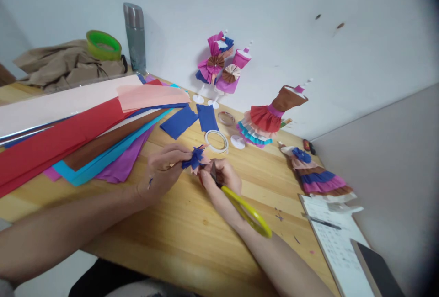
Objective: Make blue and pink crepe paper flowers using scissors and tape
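Note:
A small crepe-paper flower [197, 157], with blue petals and pale pink ones below, is pinched in the fingertips of my left hand [163, 165]. My right hand [227, 179] is closed around scissors by the blade end, and their yellow handle [249, 212] sticks out over my wrist. The right thumb and fingertips come up against the flower's pink edge; whether they grip it I cannot tell. Just beyond the flower lie a white tape roll [216, 142] and two blue paper pieces, one left [179, 122] and one right [207, 118].
Coloured paper strips [85, 123] cover the table's left side. Behind them are a flask [135, 36], a green tape roll [104, 45] and brown cloth [65, 64]. Paper-dressed mannequins [264, 119] stand near the wall. At right lie another dress [317, 173], a notebook [325, 237] and a dark device [377, 265].

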`<action>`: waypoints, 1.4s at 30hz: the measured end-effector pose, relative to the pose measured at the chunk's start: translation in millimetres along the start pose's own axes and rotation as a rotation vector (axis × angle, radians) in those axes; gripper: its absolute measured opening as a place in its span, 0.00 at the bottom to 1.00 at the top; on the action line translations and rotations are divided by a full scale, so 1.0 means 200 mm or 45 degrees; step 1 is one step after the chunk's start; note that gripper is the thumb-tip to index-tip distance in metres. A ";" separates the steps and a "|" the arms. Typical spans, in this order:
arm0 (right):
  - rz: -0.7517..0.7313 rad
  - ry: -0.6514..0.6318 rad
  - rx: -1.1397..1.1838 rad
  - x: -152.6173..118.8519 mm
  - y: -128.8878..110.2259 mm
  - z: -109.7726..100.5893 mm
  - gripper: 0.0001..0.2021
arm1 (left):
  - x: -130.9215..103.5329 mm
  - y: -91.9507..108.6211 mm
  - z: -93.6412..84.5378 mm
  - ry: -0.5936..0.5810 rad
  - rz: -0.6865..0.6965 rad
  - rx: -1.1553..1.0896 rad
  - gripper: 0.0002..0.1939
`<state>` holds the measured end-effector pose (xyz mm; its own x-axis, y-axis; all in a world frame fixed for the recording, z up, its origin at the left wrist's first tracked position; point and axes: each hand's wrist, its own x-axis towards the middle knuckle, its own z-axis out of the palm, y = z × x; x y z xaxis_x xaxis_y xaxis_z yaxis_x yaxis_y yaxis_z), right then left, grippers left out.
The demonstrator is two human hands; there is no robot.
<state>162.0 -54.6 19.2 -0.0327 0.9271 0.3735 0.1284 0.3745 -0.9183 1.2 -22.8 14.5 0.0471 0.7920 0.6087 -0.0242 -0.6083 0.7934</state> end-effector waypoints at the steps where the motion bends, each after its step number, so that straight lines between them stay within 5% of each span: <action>1: 0.090 0.001 0.117 0.01 0.00 0.00 0.07 | 0.00 0.00 0.00 0.009 0.018 0.035 0.07; 5: 0.429 -0.010 0.638 0.06 0.00 0.02 0.13 | 0.01 -0.01 -0.01 0.018 0.130 0.099 0.08; 9: 0.512 0.012 0.779 0.06 0.03 0.03 0.14 | 0.01 -0.04 -0.01 0.013 0.246 0.112 0.09; 13: 0.244 0.056 0.356 0.03 0.04 0.02 0.08 | -0.01 -0.07 0.00 0.026 0.213 0.070 0.10; 17: -0.255 -0.054 -0.248 0.01 0.03 -0.01 0.05 | -0.01 -0.07 0.00 0.012 0.161 0.008 0.09; 19: -0.316 -0.051 -0.345 0.01 0.01 -0.02 0.05 | -0.01 -0.06 0.00 0.018 0.172 0.020 0.08; 26: 0.322 -0.007 0.526 0.04 0.02 0.01 0.10 | 0.01 -0.01 -0.01 0.004 0.309 0.139 0.09; 31: 0.502 -0.031 0.816 0.06 0.04 0.02 0.14 | 0.01 0.00 -0.01 0.019 0.322 0.159 0.10; 39: -0.054 -0.035 -0.075 0.00 0.01 -0.02 0.05 | 0.00 -0.04 0.00 -0.005 0.300 0.081 0.10; 42: -0.116 -0.026 -0.119 0.00 0.00 -0.02 0.05 | 0.00 -0.04 0.00 -0.021 0.303 0.112 0.10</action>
<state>166.4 -53.8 19.4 -0.0688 0.8897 0.4514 0.2158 0.4550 -0.8639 0.6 -17.9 8.9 0.0667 0.6253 0.7776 0.0502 -0.7804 0.6233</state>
